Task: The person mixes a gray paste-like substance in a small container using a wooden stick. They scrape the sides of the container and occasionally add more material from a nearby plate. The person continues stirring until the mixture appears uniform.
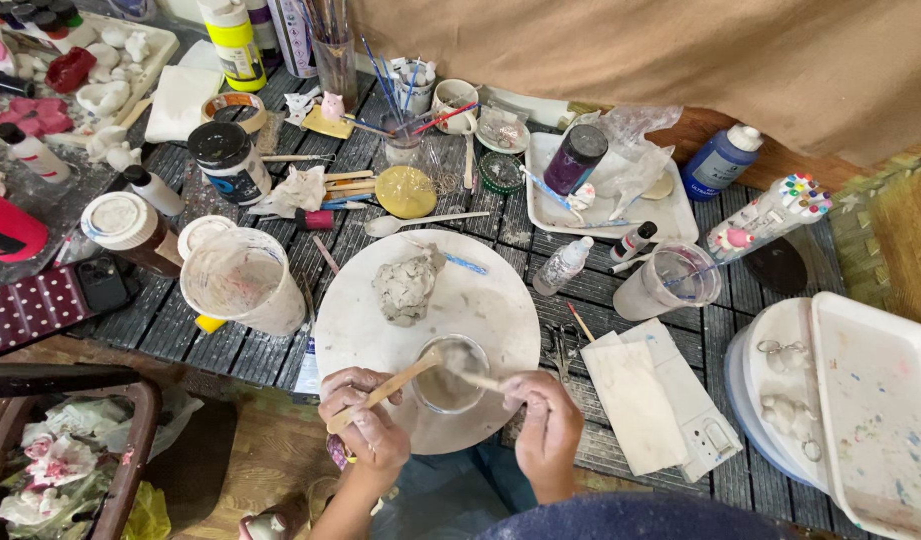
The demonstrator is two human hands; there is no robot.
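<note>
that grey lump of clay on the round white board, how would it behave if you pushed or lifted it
The grey lump of clay looks dense, so probably heavy for its size. Its creased, irregular surface suggests it would dent rather than stay stiff. Sitting broad on the round white board, it seems unlikely to roll, and may stick slightly.

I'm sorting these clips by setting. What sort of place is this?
Probably a home craft or clay-modelling workspace: a lump of grey clay on a round board, brushes in a cup, and paint bottles.
</note>
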